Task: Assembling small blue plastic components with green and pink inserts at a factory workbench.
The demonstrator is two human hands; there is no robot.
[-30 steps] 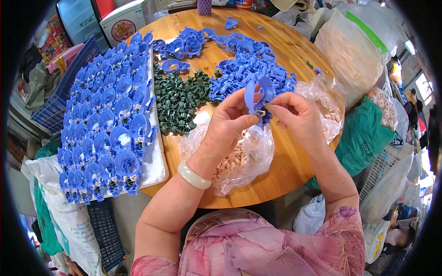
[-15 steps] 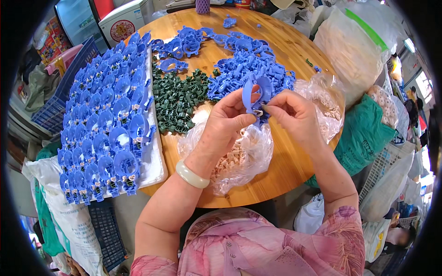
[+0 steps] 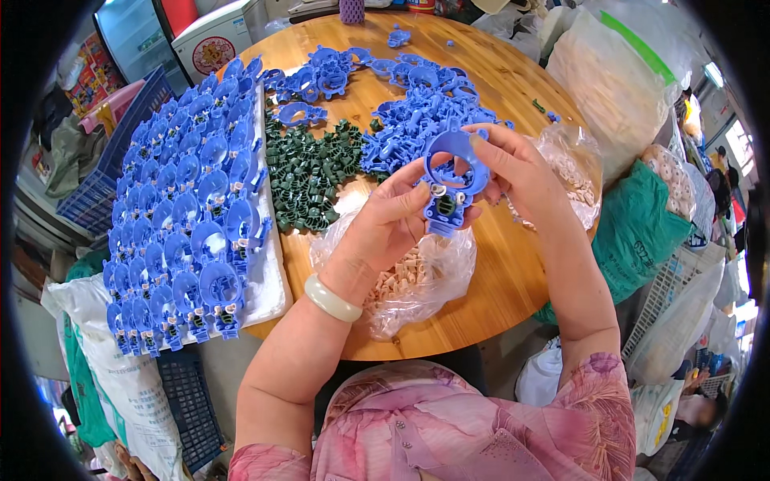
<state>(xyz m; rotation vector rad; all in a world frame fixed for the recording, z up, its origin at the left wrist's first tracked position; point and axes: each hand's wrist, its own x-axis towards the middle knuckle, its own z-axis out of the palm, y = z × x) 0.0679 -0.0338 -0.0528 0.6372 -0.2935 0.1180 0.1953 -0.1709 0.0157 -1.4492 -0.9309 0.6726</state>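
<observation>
Both hands point(image 3: 395, 215) point(image 3: 525, 172) clasp a glossy blue plastic ring point(image 3: 461, 143) — smooth-walled, round, hollow.

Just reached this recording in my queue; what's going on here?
A person's left hand and right hand hold a blue ring-shaped piece with a dark green part on its lower end. Rows of similar blue pieces sit on a white tray at left; heaps of green parts and blue parts lie on the table.

The round honey-brown wooden worktop point(image 3: 513, 276) looks varnished. Near its middle, the blue ring-shaped plastic piece point(image 3: 454, 187) is glossy. Small dark-green plastic parts point(image 3: 313, 172) shine at nine o'clock; a crumpled clear plastic bag point(image 3: 447, 272) gleams at six; at eight, a white foam board point(image 3: 273, 290) looks matt.
</observation>
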